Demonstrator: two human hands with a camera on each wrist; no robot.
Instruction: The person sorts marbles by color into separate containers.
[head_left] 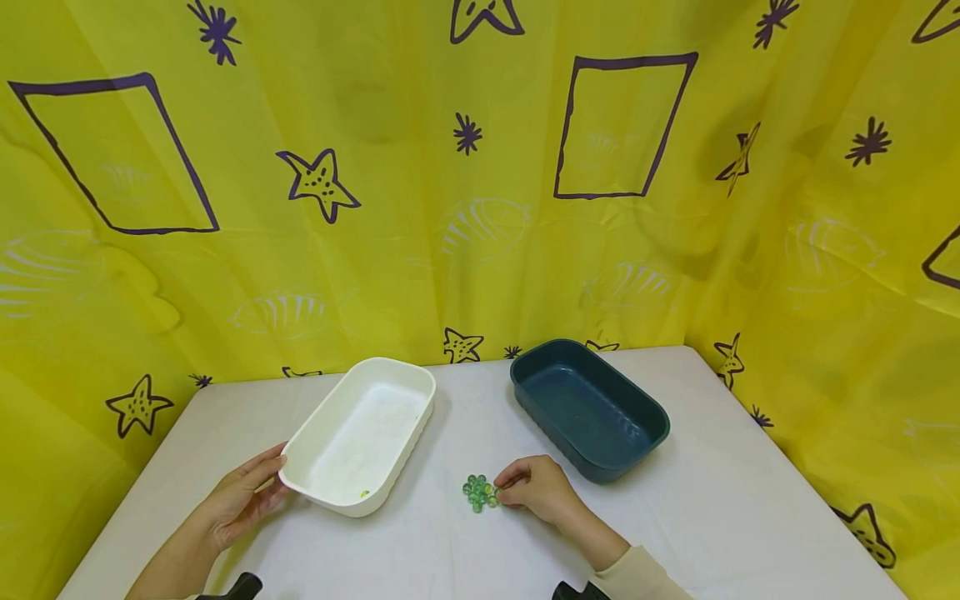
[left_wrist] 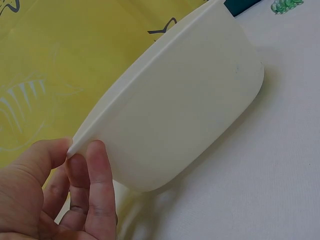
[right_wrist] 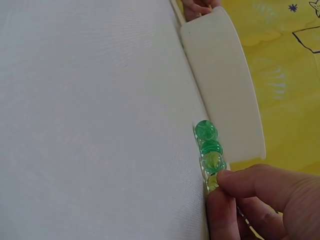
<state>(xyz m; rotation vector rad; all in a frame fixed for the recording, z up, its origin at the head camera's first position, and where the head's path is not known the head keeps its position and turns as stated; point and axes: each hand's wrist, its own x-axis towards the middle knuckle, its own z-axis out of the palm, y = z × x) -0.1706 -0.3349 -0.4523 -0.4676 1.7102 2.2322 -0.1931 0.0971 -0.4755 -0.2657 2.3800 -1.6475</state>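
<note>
At the near edge, a beige sleeve [head_left: 637,575] runs up to the right hand [head_left: 543,492], whose thumb and fingertips pinch a yellow-green marble [right_wrist: 213,181] at the right side of a small cluster. The other translucent marbles [head_left: 476,490] — mostly green, a few yellowish — sit close together on the white tabletop [head_left: 450,558], between the two containers and nearer the person than either one's middle. To the left, the left hand [head_left: 243,500] grips the rim of a white rectangular tub with rounded corners [head_left: 405,467] at its near left corner, the thumb at the rim and the fingers against the outer wall. Inside this tub a small yellow-green piece [head_left: 365,493] lies by the near end, too small to identify surely. Right of the marbles and a little farther back stands a dark teal tub [head_left: 555,429], similar in shape, set at a slant, with a soft sheen on its floor. Behind everything hangs a yellow curtain [head_left: 405,275] printed with starfish, fish and four-sided outlines.
</note>
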